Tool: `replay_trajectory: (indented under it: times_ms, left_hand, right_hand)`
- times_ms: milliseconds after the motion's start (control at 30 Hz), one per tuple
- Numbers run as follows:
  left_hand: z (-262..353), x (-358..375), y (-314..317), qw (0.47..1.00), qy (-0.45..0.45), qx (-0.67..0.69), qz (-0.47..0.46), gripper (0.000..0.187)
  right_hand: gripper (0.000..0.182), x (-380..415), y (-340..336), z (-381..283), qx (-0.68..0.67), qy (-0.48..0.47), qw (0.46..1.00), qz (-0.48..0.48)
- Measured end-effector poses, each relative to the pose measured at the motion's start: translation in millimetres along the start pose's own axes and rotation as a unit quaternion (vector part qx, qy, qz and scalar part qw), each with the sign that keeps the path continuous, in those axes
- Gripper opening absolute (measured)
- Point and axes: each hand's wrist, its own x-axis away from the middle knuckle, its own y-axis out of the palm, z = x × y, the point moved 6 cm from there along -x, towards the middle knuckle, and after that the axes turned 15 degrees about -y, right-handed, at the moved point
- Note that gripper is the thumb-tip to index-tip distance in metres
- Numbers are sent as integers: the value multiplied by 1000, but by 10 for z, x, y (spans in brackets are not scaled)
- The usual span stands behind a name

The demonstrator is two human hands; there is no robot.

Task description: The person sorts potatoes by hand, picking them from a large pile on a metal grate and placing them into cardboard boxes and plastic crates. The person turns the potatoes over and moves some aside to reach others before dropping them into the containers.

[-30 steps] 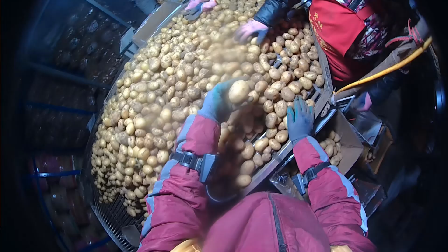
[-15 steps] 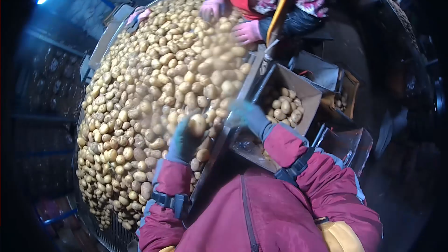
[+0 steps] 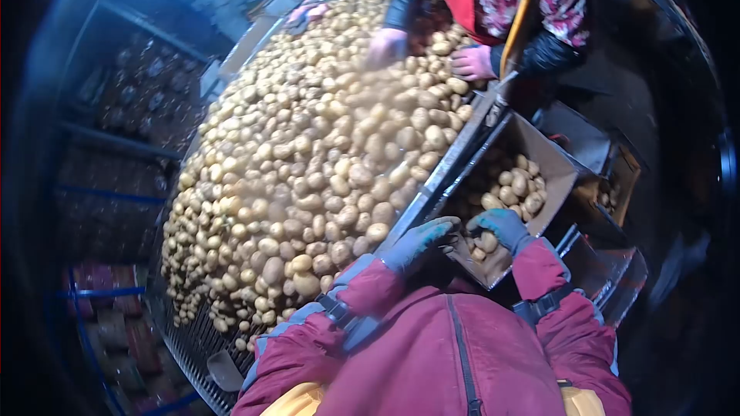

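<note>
My left hand (image 3: 422, 242), in a grey and teal glove, reaches across the table's metal edge (image 3: 420, 204) to the near side of a cardboard box (image 3: 549, 156). Its fingers are stretched out and no potato shows in them. Over the near end of that box is my right hand (image 3: 501, 226), gloved alike, its fingers apart and bent downward. Potatoes (image 3: 518, 185) lie in the box, some just under my right hand; its palm is hidden. To the left spreads a broad heap of potatoes (image 3: 308, 162) on the sorting table.
Across the heap, another person's pink-gloved hands (image 3: 474, 62) work among the potatoes. A further glove (image 3: 307, 14) rests at the far left rim. More boxes (image 3: 619, 177) stand to the right. A yellow pole (image 3: 520, 15) rises at the table corner. Slatted bars (image 3: 193, 354) show at lower left.
My left hand has left the heap and come right to the box; the potato it held is no longer seen in it. My right hand has moved from the table edge to above the box.
</note>
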Motion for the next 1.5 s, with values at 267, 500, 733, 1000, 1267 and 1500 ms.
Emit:
replay_trajectory:
  times_ms: [267, 500, 733, 1000, 1267, 1500]
  left_hand:
    - [563, 783, -1113, 958, 151, -59, 238, 45]
    - [1202, 1622, -2212, 748, 299, -251, 536, 49]
    - [1942, 2003, -2551, 380, 55, -583, 716, 88]
    - [2828, 1351, -2489, 558, 102, -566, 598, 87]
    - [3780, 1655, -2977, 379, 303, -509, 711, 59]
    - [4236, 2571, -4439, 343, 165, -427, 821, 57]
  right_hand:
    - [17, -759, -41, -575, -124, 7, 972, 201]
    - [21, -1656, -159, -637, 149, -77, 942, 290]
    - [60, -2209, -362, -288, 457, -99, 858, 214]
    - [58, -2287, -290, -402, 502, -66, 838, 204]
    - [55, -2312, -281, -456, 512, -61, 833, 203]
    - [55, -2355, -271, -527, 508, -47, 840, 185]
